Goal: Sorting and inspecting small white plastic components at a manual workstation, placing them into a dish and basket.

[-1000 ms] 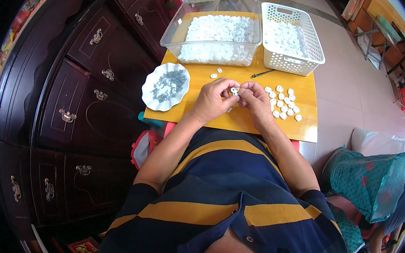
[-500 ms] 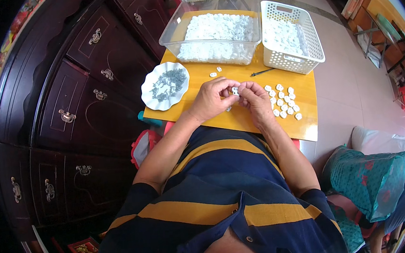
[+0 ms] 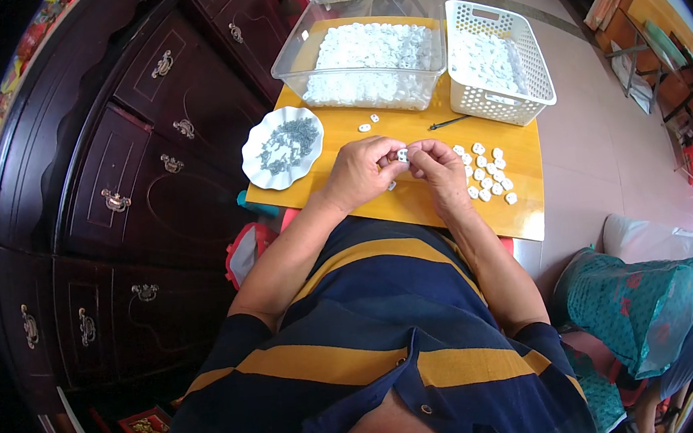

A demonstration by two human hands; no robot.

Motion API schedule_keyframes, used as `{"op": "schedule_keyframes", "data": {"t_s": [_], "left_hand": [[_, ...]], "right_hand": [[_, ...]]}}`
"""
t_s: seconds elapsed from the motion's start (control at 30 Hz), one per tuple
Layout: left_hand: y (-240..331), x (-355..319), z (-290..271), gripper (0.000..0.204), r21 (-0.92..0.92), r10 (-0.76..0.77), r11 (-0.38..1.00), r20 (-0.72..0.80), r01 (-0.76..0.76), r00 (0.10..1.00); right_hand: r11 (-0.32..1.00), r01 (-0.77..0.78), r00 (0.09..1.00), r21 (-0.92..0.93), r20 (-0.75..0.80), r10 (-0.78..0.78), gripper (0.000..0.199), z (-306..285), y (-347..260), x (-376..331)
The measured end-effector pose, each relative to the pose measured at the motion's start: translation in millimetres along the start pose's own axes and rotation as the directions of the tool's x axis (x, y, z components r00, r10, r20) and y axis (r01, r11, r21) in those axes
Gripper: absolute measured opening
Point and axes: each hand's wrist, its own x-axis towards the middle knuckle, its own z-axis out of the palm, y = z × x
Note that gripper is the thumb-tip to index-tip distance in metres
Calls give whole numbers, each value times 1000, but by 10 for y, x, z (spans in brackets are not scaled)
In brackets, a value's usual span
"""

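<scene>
Between the fingertips of both hands is a small white plastic piece [image 3: 402, 155] with dark holes, held just above the table. My left hand [image 3: 363, 170] pinches it from the left. From the right, my right hand [image 3: 438, 168] closes thumb and fingers against it; whether a smaller part is in those fingers cannot be seen. Several similar white pieces [image 3: 486, 174] lie to the right of my right hand. Left of my left hand stands a white scalloped plate [image 3: 257, 164] bearing many small dark grey parts [image 3: 292, 143].
Beyond my hands stand a clear plastic bin [image 3: 402, 98] and a white perforated basket [image 3: 545, 103], both filled with white pieces. A thin black tool [image 3: 447, 123] and two loose pieces lie before them on the yellow table [image 3: 518, 223]. A dark wooden cabinet [image 3: 153, 240] borders the left.
The white piece turns slightly between my fingertips, and my right fingers shift a little against it. Everything else stays in place.
</scene>
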Motion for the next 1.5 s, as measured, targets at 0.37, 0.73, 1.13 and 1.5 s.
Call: {"op": "schedule_keyframes", "data": {"t_s": [0.37, 0.73, 1.13, 1.5], "left_hand": [[31, -21, 10, 15, 162, 131, 979, -51, -121, 990], [70, -26, -3, 16, 98, 111, 990, -77, -103, 991], [-593, -68, -365, 11, 389, -178, 913, 111, 122, 978], [-481, -78, -24, 10, 351, -84, 935, 104, 43, 991]], "right_hand": [[1000, 17, 1000, -3, 12, -17, 3, 32, -13, -27], [997, 64, 998, -44, 1, -64, 2, 55, -62, -30], [217, 221, 869, -951, 92, -486, 10, -560, -419, 135], [-57, 99, 887, -993, 114, -447, 8, -691, -447, 135]]}}
